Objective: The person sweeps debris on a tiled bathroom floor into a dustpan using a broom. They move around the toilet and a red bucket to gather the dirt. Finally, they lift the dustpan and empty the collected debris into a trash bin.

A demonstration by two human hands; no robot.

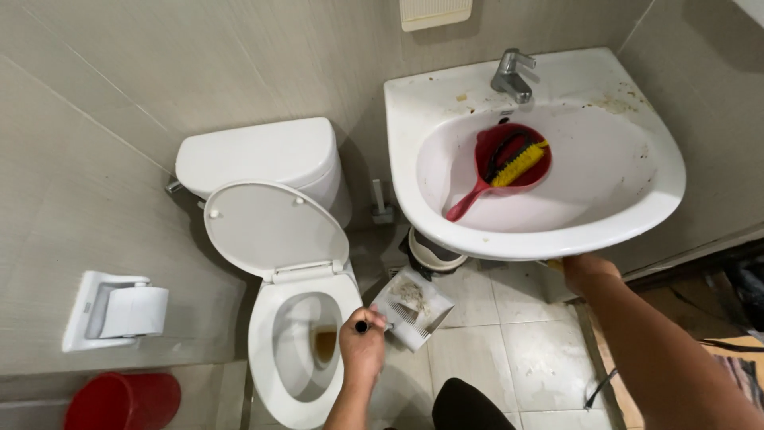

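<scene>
My left hand (362, 348) grips the black handle of a grey dustpan (415, 309), held just right of the toilet bowl (270, 374). The pan carries dust and hair against its comb edge. The toilet seat and lid (270, 227) stand raised, and brownish water sits in the bowl. My right hand (587, 271) reaches under the front rim of the white sink (637, 207). Its fingers are curled, with a small yellowish thing showing beside them; whether it holds that is unclear.
A red dipper (501, 163) with a yellow brush (521, 163) lies in the stained sink below a metal tap (513, 74). A toilet-roll holder (119, 312) hangs on the left wall above a red bucket (123, 402). The sink's trap (434, 256) sits under the basin over the tiled floor (525, 350).
</scene>
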